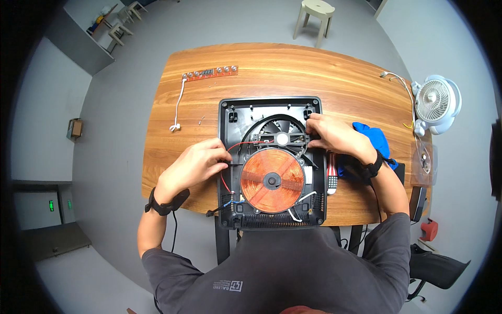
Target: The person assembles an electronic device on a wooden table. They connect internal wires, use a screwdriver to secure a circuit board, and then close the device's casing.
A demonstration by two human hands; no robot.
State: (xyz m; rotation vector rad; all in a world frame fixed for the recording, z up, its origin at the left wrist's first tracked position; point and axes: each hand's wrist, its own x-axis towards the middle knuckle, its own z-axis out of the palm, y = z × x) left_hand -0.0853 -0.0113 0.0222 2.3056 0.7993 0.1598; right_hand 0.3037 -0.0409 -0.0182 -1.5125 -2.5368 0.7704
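A black open housing (272, 224) lies at the table's near edge, with a round copper coil (256, 183) in its lower half. Above the coil sits a black cooling fan (280, 127) with a crossbar and a pale round hub. My left hand (201, 163) is at the housing's left wall, thumb and fingers pinched where a thin red wire (241, 144) passes; the fingertips partly hide it. From the fan's right side, my right hand (334, 133) reaches over the housing wall, its fingers and thumb closed at the fan's edge. White leads (307, 197) come off the coil.
A strip circuit board (210, 73) with a white cable (180, 102) lies far left. Right of the housing are a blue cloth (374, 137) and a remote control (332, 178). A white desk fan (435, 99) and a clear plastic box (424, 163) stand at the right edge.
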